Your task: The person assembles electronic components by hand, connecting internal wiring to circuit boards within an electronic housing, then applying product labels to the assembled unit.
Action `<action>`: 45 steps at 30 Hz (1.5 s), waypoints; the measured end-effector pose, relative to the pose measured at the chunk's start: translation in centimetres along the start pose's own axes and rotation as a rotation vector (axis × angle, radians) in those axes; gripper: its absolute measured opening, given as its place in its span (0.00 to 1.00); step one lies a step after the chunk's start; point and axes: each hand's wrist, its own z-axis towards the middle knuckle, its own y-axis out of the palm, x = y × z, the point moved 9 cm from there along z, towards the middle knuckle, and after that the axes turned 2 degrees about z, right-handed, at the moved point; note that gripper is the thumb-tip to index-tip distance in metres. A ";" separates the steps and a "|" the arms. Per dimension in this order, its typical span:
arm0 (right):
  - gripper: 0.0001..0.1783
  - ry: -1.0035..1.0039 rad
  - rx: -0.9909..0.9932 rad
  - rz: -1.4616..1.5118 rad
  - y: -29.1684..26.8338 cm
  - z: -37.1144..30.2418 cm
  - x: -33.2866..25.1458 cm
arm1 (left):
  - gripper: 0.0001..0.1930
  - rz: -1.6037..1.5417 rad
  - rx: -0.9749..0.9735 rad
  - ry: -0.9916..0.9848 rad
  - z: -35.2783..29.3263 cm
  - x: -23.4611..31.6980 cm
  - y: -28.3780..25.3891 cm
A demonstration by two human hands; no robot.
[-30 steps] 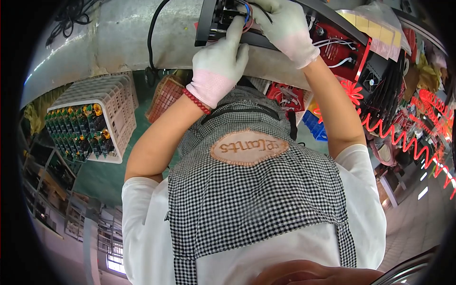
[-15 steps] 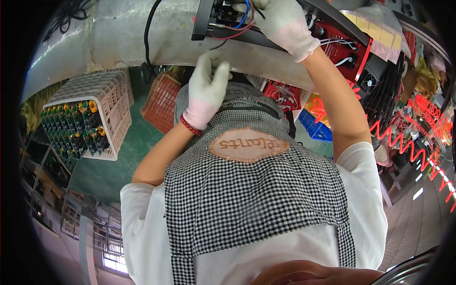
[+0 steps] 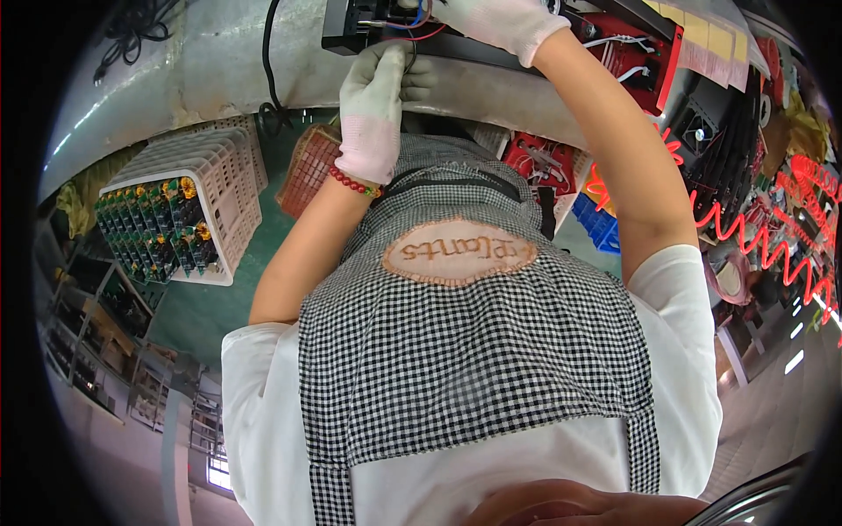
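- Unit: black, on the bench at the top edge of view, partly cut off and partly behind the right hand.
- Wires: a blue wire and a red wire show at the unit's near side; a dark wire hangs below.
- Left hand: gloved, fingers curled narrow about the dark wire; whether they pinch it cannot be told.
- Right hand: gloved, over the unit; fingertips not clear, grip cannot be told.
- Step in hand, as judged: sorting or routing the unit's wires.
- Next move, as judged, calls for a sure hold on the dark wire, with the coloured wires kept off the rim.
- Red case: right of the unit, white wires inside.
- White crate: lower left, on its side or tilted, circuit boards in rows within.
- Blue bin: below the bench; contents not clear.
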 end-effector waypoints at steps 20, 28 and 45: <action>0.10 0.264 0.654 0.467 2.5 -9.7 3.5 | 0.20 0.767 -0.076 0.806 1.8 16.2 4.1; 0.12 0.272 0.760 0.574 2.7 -10.7 3.3 | 0.22 0.940 -0.436 0.744 4.2 14.3 7.6; 0.12 0.046 0.833 0.609 3.2 -11.3 5.4 | 0.32 0.969 -0.316 0.674 4.0 15.7 9.2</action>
